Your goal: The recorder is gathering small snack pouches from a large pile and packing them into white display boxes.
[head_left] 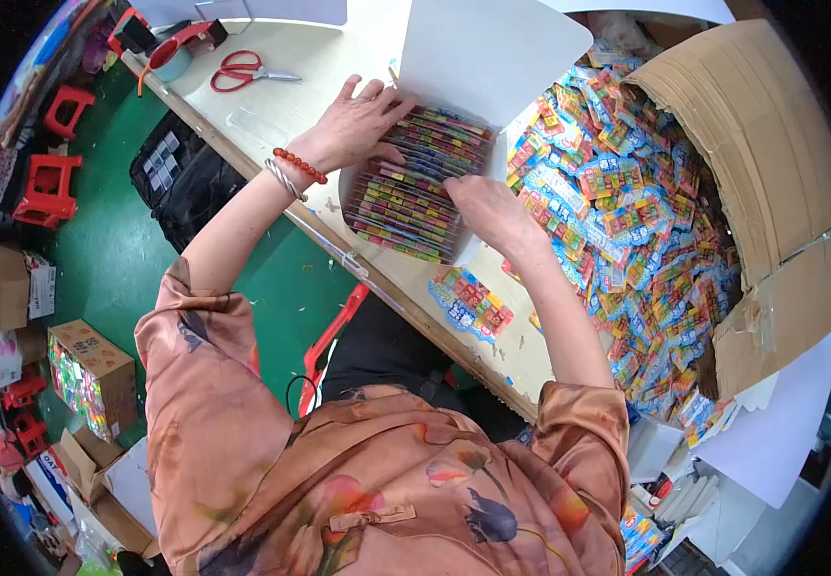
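Note:
A white cardboard box (pixel 408 254) stands on the table in front of me, its lid flap (pixel 492 67) raised at the far side. Rows of flat colourful packets (pixel 401 206) stand on edge inside it. My left hand (pixel 362 125) lies over the box's left side, fingers spread, thumb and forefinger touching the packets. At the box's right side my right hand (pixel 497 211) has its fingers curled and pressed together at the packets' edges; its fingertips are partly hidden there. One loose packet (pixel 470 304) lies flat on the table near the front edge.
To the right, a heap of similar packets (pixel 626 221) spreads beside a torn cardboard carton (pixel 756 144). Red-handled scissors (pixel 242 72) and a tape dispenser (pixel 170 58) lie at the far left. Red stools (pixel 50 189) and a carton (pixel 94 374) stand on the green floor.

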Tool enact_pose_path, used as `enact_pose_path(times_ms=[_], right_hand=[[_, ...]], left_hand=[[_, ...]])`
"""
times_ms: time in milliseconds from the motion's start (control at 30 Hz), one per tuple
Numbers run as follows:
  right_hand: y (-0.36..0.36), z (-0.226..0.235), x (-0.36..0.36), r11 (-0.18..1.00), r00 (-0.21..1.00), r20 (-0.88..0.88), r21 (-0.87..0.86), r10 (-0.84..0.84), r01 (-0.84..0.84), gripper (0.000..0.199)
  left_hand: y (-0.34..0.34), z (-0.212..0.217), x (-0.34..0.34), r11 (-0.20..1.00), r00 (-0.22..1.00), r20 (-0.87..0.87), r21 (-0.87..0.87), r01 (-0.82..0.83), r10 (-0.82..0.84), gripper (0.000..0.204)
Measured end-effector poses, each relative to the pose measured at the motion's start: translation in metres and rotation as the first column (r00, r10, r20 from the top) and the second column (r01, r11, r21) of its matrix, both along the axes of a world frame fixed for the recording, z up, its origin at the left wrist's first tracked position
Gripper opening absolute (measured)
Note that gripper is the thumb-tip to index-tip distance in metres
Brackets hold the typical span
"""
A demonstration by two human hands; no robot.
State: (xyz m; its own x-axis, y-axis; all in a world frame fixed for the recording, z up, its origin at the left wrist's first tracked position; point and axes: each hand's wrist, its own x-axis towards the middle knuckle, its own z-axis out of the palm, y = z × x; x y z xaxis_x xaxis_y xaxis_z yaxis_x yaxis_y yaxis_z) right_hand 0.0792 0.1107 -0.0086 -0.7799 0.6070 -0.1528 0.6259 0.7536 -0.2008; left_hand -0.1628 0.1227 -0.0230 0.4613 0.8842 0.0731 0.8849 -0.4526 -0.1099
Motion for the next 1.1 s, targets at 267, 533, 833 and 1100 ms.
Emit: enact_pose_path(times_ms=[267,533,833,1100], right_hand=[[-0.009,0.004,-0.005,0.993,0.997,-0.007,0.079,-0.083,0.083,0.01],[0.022,0.0,0.01,0.697,0.609,-0.382,-0.153,-0.696,0.7,0.046],[-0.008,-0.024,0.043,0.553,0.288,-0.473,-0.739,-0.833,0.385,0.062],[-0.091,-0.028,0.097,0.557,0.241,-0.517,-0.636,-0.822,0.534,0.044]], left_hand=[[-0.019,-0.011,0.016,0.987,0.989,-0.043,0.072,-0.141,0.144,0.075],[-0.016,-0.015,0.015,0.985,0.986,-0.001,0.057,-0.164,0.164,0.069],[-0.03,-0.033,-0.018,0.86,0.718,0.492,-0.401,-0.315,0.493,0.04],[-0.04,0.019,0.048,0.886,0.826,0.526,-0.458,0.074,0.203,0.028]])
